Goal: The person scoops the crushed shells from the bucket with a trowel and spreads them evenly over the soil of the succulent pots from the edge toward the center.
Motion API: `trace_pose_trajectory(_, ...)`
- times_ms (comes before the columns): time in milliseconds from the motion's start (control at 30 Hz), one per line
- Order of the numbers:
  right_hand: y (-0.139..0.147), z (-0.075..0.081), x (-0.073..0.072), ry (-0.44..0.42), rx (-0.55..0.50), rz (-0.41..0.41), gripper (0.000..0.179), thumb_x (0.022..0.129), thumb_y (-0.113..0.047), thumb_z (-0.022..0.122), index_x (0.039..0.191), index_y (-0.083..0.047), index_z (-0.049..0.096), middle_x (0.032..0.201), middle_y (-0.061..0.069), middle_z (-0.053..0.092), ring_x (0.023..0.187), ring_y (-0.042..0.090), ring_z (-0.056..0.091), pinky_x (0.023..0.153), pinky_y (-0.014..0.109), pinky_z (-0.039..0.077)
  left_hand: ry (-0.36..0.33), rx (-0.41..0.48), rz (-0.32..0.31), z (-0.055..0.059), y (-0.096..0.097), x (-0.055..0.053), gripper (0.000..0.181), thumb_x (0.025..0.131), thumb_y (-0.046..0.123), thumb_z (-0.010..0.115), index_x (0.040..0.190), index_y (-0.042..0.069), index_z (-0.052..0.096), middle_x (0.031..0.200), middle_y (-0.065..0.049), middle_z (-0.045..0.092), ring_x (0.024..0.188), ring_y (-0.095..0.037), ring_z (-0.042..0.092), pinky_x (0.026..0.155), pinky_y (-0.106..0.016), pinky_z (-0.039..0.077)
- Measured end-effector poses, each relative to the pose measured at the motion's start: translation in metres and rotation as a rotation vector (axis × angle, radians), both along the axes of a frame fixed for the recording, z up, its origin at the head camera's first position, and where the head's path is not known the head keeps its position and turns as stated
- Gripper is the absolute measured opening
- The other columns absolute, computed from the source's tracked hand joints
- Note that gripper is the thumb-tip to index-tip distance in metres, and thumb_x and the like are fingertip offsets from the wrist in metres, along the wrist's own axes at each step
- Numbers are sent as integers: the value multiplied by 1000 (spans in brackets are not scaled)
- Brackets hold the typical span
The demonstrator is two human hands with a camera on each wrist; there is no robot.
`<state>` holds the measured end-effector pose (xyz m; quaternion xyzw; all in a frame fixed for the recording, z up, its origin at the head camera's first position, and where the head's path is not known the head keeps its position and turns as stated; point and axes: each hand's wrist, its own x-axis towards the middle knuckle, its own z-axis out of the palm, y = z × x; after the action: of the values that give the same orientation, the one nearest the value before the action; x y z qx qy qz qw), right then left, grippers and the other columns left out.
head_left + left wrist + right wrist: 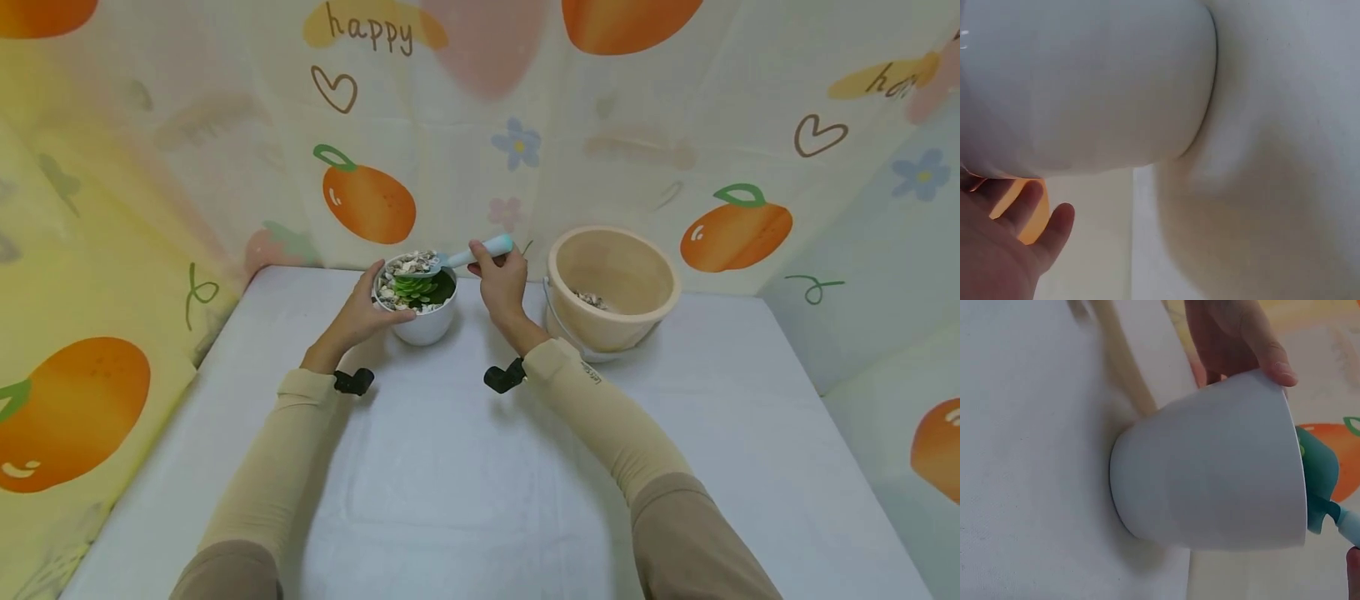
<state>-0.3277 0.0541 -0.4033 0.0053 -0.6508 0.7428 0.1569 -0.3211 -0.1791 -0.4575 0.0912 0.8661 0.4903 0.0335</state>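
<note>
A white flowerpot (424,330) stands upright on the table, holding a green succulent (415,288) and pale pebbles (387,297). My left hand (360,315) grips the pot from its left, thumb along the near rim and fingers round the far side. In the right wrist view, that thumb presses the rim of the pot (1210,475). My right hand (502,287) pinches the handle of a small blue trowel (489,247). The trowel's blade (1321,465) is over the pot's mouth, with pebbles on and around it in the head view.
Right of the pot stands a larger cream bucket (615,329) with a thin handle and a few pebbles (591,300) at its bottom. Both rest on a white-covered table (480,500). A printed cloth (465,183) hangs close behind them.
</note>
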Motion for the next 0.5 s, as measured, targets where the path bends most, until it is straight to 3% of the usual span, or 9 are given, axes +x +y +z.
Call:
trace_pose_trajectory(167,-3,0,1,4,-17,-2,19,91,-14,68,97,1,58,91,10,66,73,13,64,78,31,60,-17,54,-4,-3,0,-1,112,77,37,81,158,17,6,164,-12,8,150,-33,13,118,-59,20)
trace_pose_trajectory(500,-5,3,4,27,-77,60,20,93,-12,65,105,2,57,97,7,65,103,31,67,86,36,58,-5,55,40,0,5,5,113,75,38,83,157,13,9,163,-15,13,149,-33,17,119,-56,23)
